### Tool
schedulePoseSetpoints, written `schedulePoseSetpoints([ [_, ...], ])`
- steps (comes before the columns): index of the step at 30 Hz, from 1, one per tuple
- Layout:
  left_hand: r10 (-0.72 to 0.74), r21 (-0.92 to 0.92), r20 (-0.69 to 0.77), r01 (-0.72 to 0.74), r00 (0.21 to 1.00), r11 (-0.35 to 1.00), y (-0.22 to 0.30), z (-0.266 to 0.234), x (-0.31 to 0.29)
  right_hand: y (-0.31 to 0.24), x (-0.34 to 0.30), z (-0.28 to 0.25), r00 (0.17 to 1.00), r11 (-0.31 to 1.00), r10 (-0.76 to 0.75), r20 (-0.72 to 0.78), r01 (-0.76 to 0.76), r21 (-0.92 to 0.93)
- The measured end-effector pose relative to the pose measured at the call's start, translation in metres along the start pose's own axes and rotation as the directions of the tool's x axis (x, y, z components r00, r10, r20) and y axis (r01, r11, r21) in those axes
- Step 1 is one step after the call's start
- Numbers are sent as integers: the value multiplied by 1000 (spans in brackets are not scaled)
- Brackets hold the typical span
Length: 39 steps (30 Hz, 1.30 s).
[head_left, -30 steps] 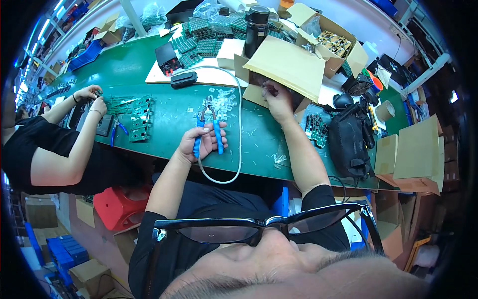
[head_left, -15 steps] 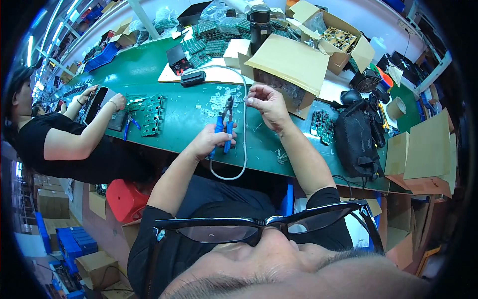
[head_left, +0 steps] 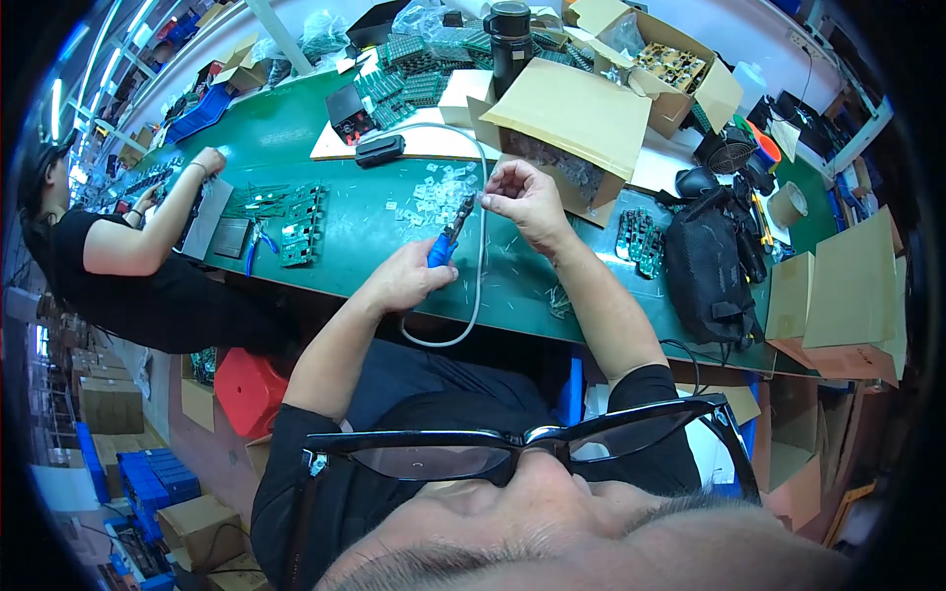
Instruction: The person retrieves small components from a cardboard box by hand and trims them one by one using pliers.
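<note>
My left hand [head_left: 406, 277] is wrapped round a pair of blue-handled cutters [head_left: 442, 249], whose handles are squeezed together. Their dark jaws reach up and right to the fingertips of my right hand [head_left: 532, 209]. That hand pinches a small whitish piece [head_left: 480, 198], too small to make out well, right at the jaws. Beyond the cutters lies a loose pile of small white clear-looking pieces [head_left: 434, 202] on the green table [head_left: 370, 212]. A grey cable [head_left: 480, 286] loops round past both hands and hangs over the table's near edge.
An open cardboard box [head_left: 576, 118] stands beyond my right hand, a black flask [head_left: 509, 49] behind it. To the right are a circuit board [head_left: 641, 241] and a black bag [head_left: 709, 271]. Leftward lie green boards [head_left: 299, 227] and blue pliers [head_left: 258, 246], near a co-worker [head_left: 128, 236].
The cutters' handles have come together, and their jaws have moved right to my right fingertips. My right hand has shifted slightly left. The co-worker's arm has lifted from the dark case.
</note>
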<state>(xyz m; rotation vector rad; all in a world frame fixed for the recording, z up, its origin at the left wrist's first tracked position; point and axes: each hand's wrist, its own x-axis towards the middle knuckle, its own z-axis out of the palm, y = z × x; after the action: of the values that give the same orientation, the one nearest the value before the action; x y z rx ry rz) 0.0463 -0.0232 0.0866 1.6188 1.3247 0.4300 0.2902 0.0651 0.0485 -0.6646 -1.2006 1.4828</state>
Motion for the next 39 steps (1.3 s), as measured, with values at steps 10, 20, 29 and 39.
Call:
schedulePoseSetpoints([
  [10, -23, 26, 13, 23, 1000, 999, -1, -4, 1, 1, -1, -1, 995, 991, 93, -28, -90, 102],
  [20, -18, -53, 32, 20, 999, 998, -8, -5, 2, 6, 0, -1, 990, 976, 136, -26, -129, 176],
  [29, -44, 267, -24, 49, 999, 962, 18, -6, -7, 3, -2, 1, 996, 994, 60, -58, -65, -93],
  [39, 53, 397, -106, -7, 993, 918, 11, -3, -8, 5, -2, 0, 996, 988, 79, -28, -82, -128],
])
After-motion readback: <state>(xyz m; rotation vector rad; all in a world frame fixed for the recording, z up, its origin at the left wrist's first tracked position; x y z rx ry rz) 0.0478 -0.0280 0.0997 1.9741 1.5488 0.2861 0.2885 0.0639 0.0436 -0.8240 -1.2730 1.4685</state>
